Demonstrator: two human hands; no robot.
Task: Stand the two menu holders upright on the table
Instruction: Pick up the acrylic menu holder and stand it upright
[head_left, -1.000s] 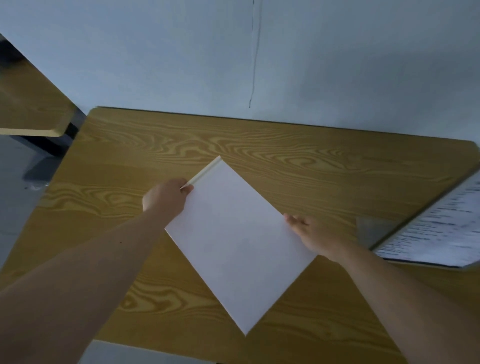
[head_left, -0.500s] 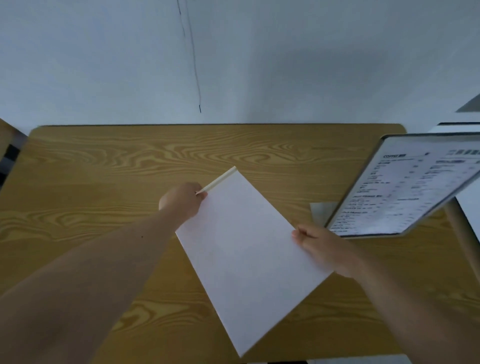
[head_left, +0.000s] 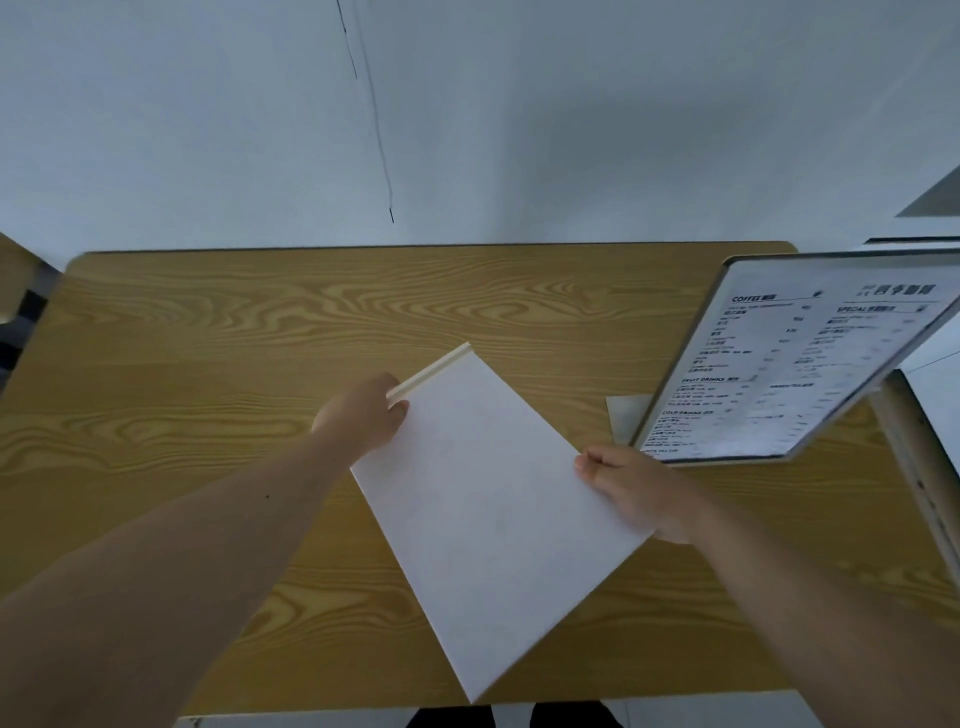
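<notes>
A white menu holder (head_left: 488, 514), blank side up, is held tilted over the middle of the wooden table (head_left: 260, 364). A pale base strip runs along its far edge. My left hand (head_left: 363, 415) grips its far left corner by that strip. My right hand (head_left: 634, 488) grips its right edge. A second menu holder (head_left: 800, 358), with a printed drinks menu showing, stands leaning at the table's right end on a clear base (head_left: 626, 418).
A pale wall (head_left: 467, 130) runs right behind the table's far edge. A white surface with a pale post (head_left: 924, 467) stands off the table's right end. Another table's corner (head_left: 15, 275) shows at far left. Dark shoes (head_left: 519, 717) show below the near edge.
The view has swung to the right, bringing the printed menu holder fully into sight. Both hands keep the same grip on the white holder, which stays over the table's middle.
</notes>
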